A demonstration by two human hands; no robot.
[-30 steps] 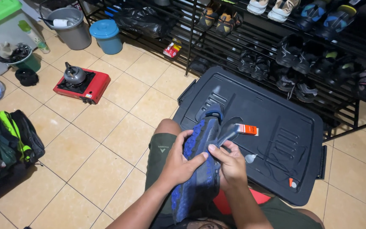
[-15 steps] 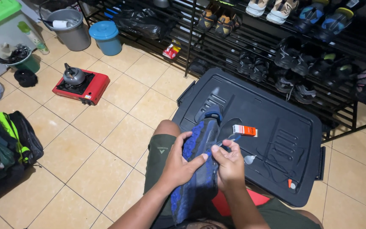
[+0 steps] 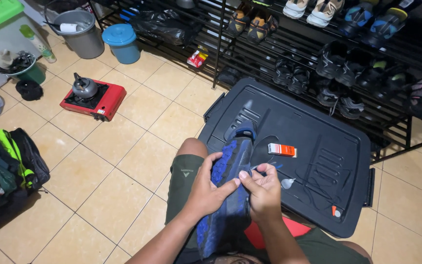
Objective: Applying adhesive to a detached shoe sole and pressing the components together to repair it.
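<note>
Shoe: your blue shoe lies on your lap, sole side turned up, between your two hands.
Long axis: it runs away from you, one end low by your body and the other end reaching up over the near edge of the black bin lid; the far end tilts a little to your right.
Left hand: your left hand wraps the left flank of the shoe at about mid-length, fingers curled over the sole edge and thumb pressed across the upturned face, so it is closed on the shoe.
Right hand: your right hand sits on the right flank, touching the shoe, with thumb and forefinger pinched narrow on something small at the sole edge; what it pinches is too small to tell.
Nearer hand: both meet at the same stretch of the shoe, thumbs nearly touching; the far end sticks out beyond both.
On the lid: a small orange-and-white box lies just beyond your right hand, and a small pale cap-like piece lies just beside that hand's knuckles.
Farther off: a red camp stove with a kettle stands well apart on the tiles to your left, and a black shoe rack runs along behind the lid.
</note>
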